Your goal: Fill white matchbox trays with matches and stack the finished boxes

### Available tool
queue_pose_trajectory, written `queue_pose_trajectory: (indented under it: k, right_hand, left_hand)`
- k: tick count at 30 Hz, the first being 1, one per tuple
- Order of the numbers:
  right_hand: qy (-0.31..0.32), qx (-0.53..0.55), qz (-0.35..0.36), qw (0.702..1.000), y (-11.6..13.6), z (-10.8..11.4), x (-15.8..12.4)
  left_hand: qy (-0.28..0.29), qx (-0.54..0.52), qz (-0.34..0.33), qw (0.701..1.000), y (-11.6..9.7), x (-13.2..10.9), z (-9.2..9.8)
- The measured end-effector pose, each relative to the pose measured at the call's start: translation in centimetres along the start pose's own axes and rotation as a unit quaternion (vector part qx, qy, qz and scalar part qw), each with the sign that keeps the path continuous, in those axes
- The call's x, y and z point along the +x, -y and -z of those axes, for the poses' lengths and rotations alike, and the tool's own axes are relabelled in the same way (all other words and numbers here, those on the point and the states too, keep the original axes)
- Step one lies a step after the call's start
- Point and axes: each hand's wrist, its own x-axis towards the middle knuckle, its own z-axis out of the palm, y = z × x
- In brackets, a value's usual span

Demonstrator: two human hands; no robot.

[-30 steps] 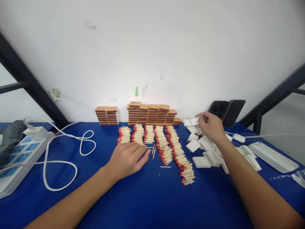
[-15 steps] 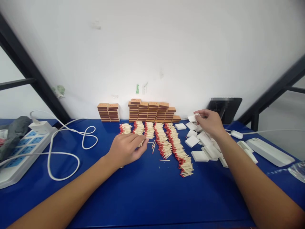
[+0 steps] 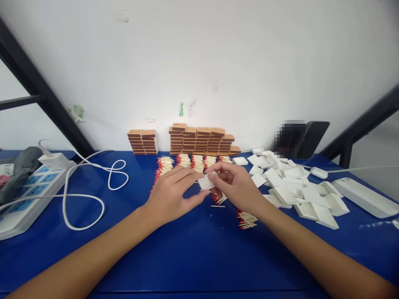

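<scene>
White tray (image 3: 204, 182) between the hands, above match rows (image 3: 165, 164), mid-width of blue table (image 3: 199, 257), nearer far edge than near edge. Right hand (image 3: 237, 183) pinches it, thumb on its face; tray sits just left of that grip. Left hand (image 3: 173, 192) curls at tray's left side, thumb by near corner; whether it grips, can't tell. Right hand closer. Long axis unclear, foreshortened. More trays (image 3: 314, 194) heaped toward right edge.

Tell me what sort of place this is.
Most likely an indoor work table set against a wall: matchboxes stand stacked at the back, loose matches lie in rows, and white trays are heaped on the right.
</scene>
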Motion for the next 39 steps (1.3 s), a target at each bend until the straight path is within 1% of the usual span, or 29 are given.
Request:
queue_pose_trajectory:
  k: [4,6,8,10,12,14,15,17,19,22,25,29,33,36,39]
  right_hand:
    - [0.012,0.016,0.004,1.000,0.3,0.5,-0.1]
    - [0.020,0.013,0.013,1.000,0.5,1.0,0.2]
    - [0.004,-0.025,0.030,0.999,0.6,1.6,0.4]
    - [-0.026,-0.112,0.062,0.991,0.5,2.2,0.6]
    - [-0.029,-0.224,0.111,0.968,0.0,2.7,0.8]
    - [0.010,-0.305,0.161,0.938,-0.7,2.9,0.9]
    - [0.035,-0.329,0.182,0.926,-1.2,2.8,0.9]
    - [0.075,-0.360,0.207,0.907,-1.9,2.4,1.0]
    - [0.107,-0.390,0.209,0.890,-2.5,1.7,1.0]
    - [0.131,-0.423,0.202,0.874,-2.9,1.0,1.0]
    - [0.140,-0.420,0.204,0.873,-3.0,0.8,1.0]
    - [0.164,-0.384,0.209,0.884,-3.0,0.4,0.5]
    - [0.190,-0.348,0.223,0.891,-2.7,-0.5,-0.1]
    - [0.181,-0.347,0.222,0.893,-2.4,-0.2,0.0]
    - [0.156,-0.371,0.220,0.889,-2.1,0.8,0.3]
  left_hand:
    - [0.004,-0.017,0.012,1.000,0.2,0.1,0.0]
    - [0.001,-0.005,0.002,1.000,0.7,0.1,0.2]
    - [-0.004,0.023,-0.013,1.000,1.6,0.3,0.7]
    - [0.007,0.043,-0.011,0.999,2.5,0.6,1.6]
    - [0.052,0.043,0.039,0.997,3.3,0.8,2.8]
    - [0.106,0.034,0.063,0.992,3.7,0.9,3.8]
    - [0.118,0.033,0.059,0.991,3.8,0.7,4.2]
    - [0.116,0.029,0.037,0.992,3.7,0.0,4.6]
    - [0.102,0.016,0.030,0.994,3.4,-0.9,4.6]
    - [0.090,0.010,0.020,0.996,3.2,-2.3,4.2]
    - [0.095,0.023,0.008,0.995,3.3,-3.0,4.0]
    - [0.093,0.048,-0.011,0.994,3.8,-3.0,4.0]
    - [0.090,0.046,-0.010,0.995,3.9,-3.1,3.9]
    - [0.088,0.046,-0.013,0.995,3.5,-3.1,3.8]
    - [0.090,0.051,-0.003,0.995,3.3,-3.1,3.7]
